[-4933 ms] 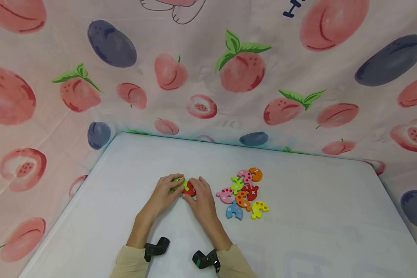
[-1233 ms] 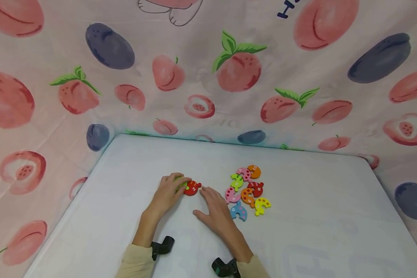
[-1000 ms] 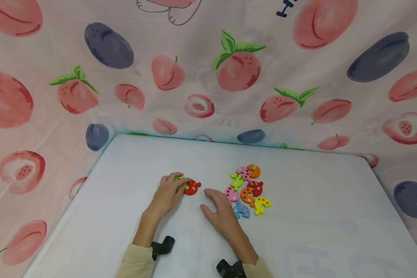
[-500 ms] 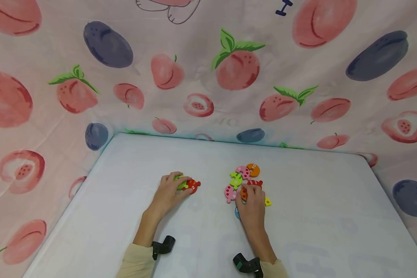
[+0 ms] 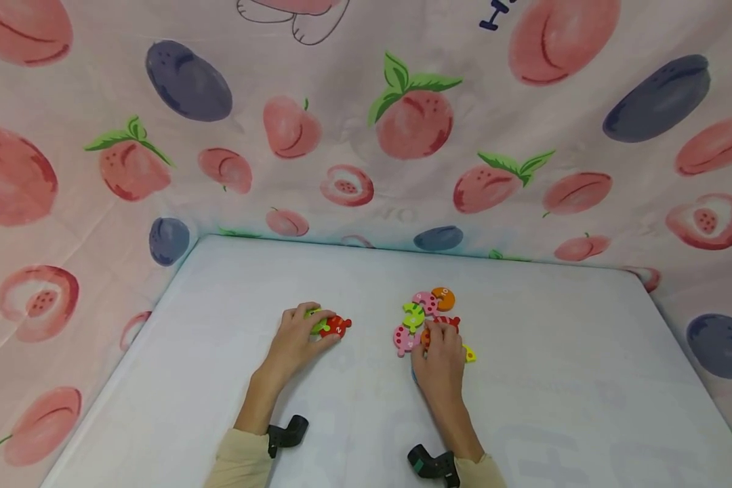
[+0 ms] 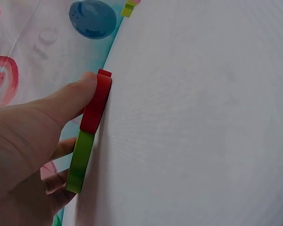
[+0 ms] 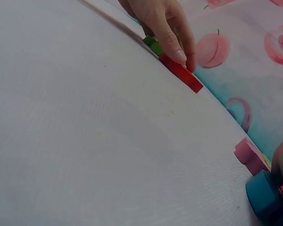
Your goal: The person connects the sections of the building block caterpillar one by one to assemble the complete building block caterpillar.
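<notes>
Right hand has moved right of the red piece, curled over the pile, grip unclear. Left hand alone pinches the red piece.

Pieces: 10 visible in all. Left group, 2: one green piece, one red piece. Right group, 8: two pink, a far pink piece and a near pink piece; two orange, a far orange piece and a dotted orange piece; one lime piece; one striped red piece; one yellow piece; one blue piece. Hands: 2, left hand, right hand. Sleeves: 2, left sleeve, right sleeve. Desk: 1.
</notes>
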A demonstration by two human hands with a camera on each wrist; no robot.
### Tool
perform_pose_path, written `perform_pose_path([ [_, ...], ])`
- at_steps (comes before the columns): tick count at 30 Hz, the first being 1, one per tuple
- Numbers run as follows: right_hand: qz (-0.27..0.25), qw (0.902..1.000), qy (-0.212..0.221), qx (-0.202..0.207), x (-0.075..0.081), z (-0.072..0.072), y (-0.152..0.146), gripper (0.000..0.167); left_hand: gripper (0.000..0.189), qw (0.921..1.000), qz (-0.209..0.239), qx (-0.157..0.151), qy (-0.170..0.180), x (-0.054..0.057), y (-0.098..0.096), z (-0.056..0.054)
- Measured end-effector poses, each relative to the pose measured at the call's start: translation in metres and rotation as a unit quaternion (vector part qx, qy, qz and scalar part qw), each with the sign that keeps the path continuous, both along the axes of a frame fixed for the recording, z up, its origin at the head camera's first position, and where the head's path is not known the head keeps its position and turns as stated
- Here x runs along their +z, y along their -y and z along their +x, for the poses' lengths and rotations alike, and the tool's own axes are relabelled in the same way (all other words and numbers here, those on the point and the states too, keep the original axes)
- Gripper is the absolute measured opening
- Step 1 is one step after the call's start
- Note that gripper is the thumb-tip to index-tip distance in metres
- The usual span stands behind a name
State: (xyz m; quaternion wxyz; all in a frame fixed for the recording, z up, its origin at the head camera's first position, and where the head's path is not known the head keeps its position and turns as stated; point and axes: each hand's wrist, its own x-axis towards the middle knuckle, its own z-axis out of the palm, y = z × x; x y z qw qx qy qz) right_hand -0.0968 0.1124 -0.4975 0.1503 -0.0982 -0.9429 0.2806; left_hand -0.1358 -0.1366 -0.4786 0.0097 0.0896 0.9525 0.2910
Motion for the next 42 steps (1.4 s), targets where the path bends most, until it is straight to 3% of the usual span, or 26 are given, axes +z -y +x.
perform_pose_path([
  [24, -0.030, 0.9994, 0.011, -0.011, -0.0013, -0.0005, 0.0014, 0.049, 0.045, 1.0000, 0.006, 0.004, 0.004, -0.0006, 0.0008, 0.0016],
  [42, -0.054, 0.9985, -0.007, -0.003, -0.0001, -0.0020, 0.0002, 0.049, 0.046, 1.0000, 0.003, 0.002, -0.007, -0.0014, -0.0005, 0.0006],
])
